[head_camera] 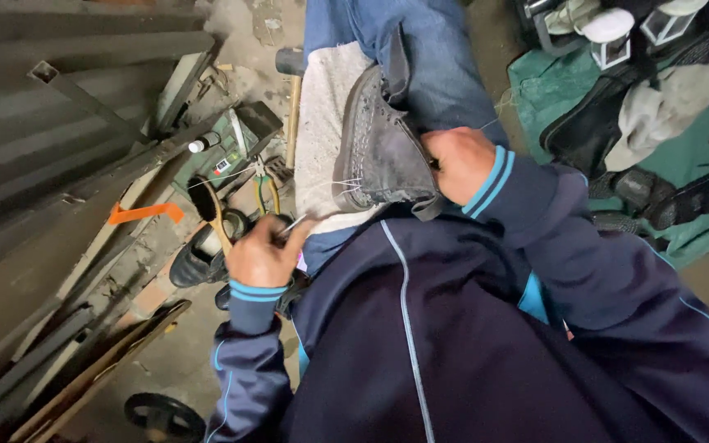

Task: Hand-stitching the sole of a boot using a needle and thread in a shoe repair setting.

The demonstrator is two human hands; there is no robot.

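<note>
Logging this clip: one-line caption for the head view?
Right hand steadies a grey suede shoe on the lap; left hand pulls thread with a thin metal awl.

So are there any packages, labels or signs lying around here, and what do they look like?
Small bottle: on the green box, left of the shoe; dark body, white cap.
Label: on the green box; small white patch with red marks.
Orange tag: among the grey metal bars at left; arrow-like strip.
No screens.

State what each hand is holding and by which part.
The right hand grips the grey shoe at its upper, near the heel. The left hand pinches a thin metal tool by its near end; thread runs to the shoe.
</note>
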